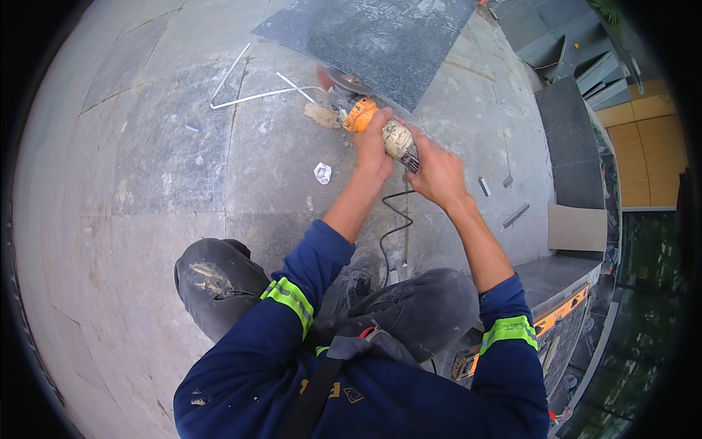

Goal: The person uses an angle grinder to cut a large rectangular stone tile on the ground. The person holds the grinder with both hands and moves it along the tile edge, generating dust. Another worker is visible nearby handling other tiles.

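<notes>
An angle grinder [398,140] with an orange head and a dusty body is held in front of me with both hands. My left hand [374,145] wraps round it just behind the orange head. Farther back, my right hand [439,171] grips the rear of the body. The grinder's disc [346,80] is at the near edge of a dark grey stone slab [380,44], partly hidden by it; whether it touches the slab I cannot tell. A black cord [395,229] runs from the grinder toward my legs.
A thin white angled metal strip [267,95] lies left of the disc, with a crumpled white scrap [322,173] nearer me. Small stone offcuts [516,215] are at right. Beyond them stand dark slabs [570,146] and a beige panel [578,227]. An orange-edged crate [561,311] stands beside my right arm.
</notes>
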A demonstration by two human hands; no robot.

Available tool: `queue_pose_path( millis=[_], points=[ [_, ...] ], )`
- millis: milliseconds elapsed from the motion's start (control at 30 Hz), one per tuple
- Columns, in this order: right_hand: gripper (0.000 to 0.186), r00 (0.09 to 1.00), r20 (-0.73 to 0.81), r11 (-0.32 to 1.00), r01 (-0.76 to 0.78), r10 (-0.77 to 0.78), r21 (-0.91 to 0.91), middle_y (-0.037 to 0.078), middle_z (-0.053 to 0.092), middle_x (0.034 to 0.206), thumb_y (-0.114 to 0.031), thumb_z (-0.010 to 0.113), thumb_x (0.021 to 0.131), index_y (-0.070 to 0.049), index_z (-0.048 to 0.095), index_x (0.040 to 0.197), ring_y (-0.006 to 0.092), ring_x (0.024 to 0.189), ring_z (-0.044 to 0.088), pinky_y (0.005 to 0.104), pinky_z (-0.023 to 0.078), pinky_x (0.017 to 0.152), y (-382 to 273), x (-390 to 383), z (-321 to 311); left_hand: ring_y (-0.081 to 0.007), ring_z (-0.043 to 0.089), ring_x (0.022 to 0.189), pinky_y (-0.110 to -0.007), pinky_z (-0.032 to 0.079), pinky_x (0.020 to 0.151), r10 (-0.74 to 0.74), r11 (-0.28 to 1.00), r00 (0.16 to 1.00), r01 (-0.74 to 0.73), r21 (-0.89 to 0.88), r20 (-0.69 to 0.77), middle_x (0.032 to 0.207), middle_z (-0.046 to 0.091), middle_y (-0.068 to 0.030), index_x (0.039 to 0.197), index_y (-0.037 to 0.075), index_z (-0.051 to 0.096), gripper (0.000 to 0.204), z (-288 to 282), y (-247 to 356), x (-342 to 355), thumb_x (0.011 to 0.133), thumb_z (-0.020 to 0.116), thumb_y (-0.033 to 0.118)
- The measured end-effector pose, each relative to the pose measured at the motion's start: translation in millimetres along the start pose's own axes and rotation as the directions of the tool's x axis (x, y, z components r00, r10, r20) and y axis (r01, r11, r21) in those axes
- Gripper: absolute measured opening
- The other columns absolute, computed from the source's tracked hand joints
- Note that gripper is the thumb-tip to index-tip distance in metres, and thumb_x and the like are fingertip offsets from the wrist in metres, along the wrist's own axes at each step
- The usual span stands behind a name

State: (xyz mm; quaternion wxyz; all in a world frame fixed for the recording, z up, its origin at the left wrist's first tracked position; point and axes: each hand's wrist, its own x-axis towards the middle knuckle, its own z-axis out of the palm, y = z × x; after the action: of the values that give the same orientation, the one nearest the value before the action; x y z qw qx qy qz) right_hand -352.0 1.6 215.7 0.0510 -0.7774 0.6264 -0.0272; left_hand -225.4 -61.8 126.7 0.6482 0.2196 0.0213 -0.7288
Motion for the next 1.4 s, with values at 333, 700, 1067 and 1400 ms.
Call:
queue_pose_path(
  millis=[333,700,1067,1400],
  points=[
    [0.091,1.000,0.016,1.000,-0.024,0.024,0.001,0.022,0.076,0.113,-0.017,0.086,0.078,-0.016,0.047,0.160,0.0462,0.099,0.076,0.0561,0.061,0.086,7.7,-19.0,-5.4,-0.0225,0.076,0.090,-0.040,0.065,0.080,-0.011,1.000,1.000,0.011,0.001,0.011,0.095,0.071,-0.0097,0.110,0.005,0.063,0.020,2.5,-15.1,-18.4,0.097,0.076,0.012],
    [0.092,1.000,-0.001,1.000,-0.026,0.026,0.001,0.022,0.076,0.110,-0.017,0.086,0.076,-0.018,0.047,0.159,0.0454,0.099,0.074,0.0555,0.060,0.085,26.4,-42.8,-9.8,-0.0222,0.075,0.090,-0.039,0.065,0.081,0.010,1.000,1.000,-0.010,0.003,-0.029,0.095,0.071,-0.0080,0.111,0.005,0.065,0.019,10.2,-38.8,-45.6,0.098,0.076,0.012],
    [0.089,1.000,0.006,1.000,-0.007,0.008,-0.014,0.021,0.075,0.115,-0.015,0.086,0.080,-0.018,0.046,0.159,0.0469,0.098,0.076,0.0584,0.061,0.083,16.3,-24.0,-6.8,-0.0225,0.075,0.084,-0.039,0.064,0.074,0.024,0.998,0.998,-0.027,-0.049,-0.057,0.096,0.070,-0.0090,0.108,0.002,0.066,0.021,15.0,-20.7,-31.8,0.091,0.077,0.004],
    [0.087,1.000,-0.001,1.000,0.010,-0.010,-0.004,0.023,0.076,0.115,-0.015,0.085,0.078,-0.015,0.047,0.157,0.0477,0.099,0.076,0.0589,0.061,0.084,1.3,-2.9,-4.1,-0.0244,0.076,0.090,-0.042,0.065,0.080,-0.002,1.000,1.000,0.002,0.000,-0.014,0.095,0.070,-0.0093,0.109,0.006,0.063,0.020,2.6,-4.9,-3.5,0.097,0.078,0.013]
  ],
)
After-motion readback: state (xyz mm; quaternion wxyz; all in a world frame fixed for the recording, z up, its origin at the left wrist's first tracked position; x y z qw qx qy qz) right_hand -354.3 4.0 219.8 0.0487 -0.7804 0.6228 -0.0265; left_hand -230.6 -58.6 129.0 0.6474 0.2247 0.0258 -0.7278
